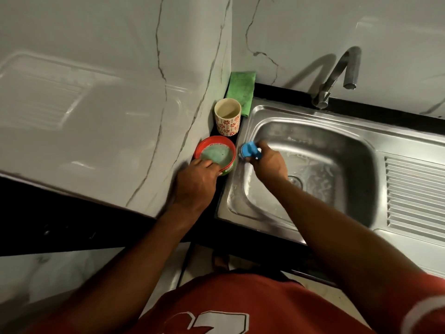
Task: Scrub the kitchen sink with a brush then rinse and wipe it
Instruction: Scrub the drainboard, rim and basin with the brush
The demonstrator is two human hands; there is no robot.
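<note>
Shirt (240, 307) nearest; brush (249, 150) gripped by R hand (269, 162), tub (204, 142) by L hand (195, 182); sink (337, 141) sudsy, 2 steps (rinse, wipe) pending.

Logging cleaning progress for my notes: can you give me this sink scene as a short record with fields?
left hand: holds the red tub at its near rim
right hand: grips the blue brush at the sink left rim
sink: suds in basin
tap: no water seen running
green cloth: back corner, behind patterned cup
</note>
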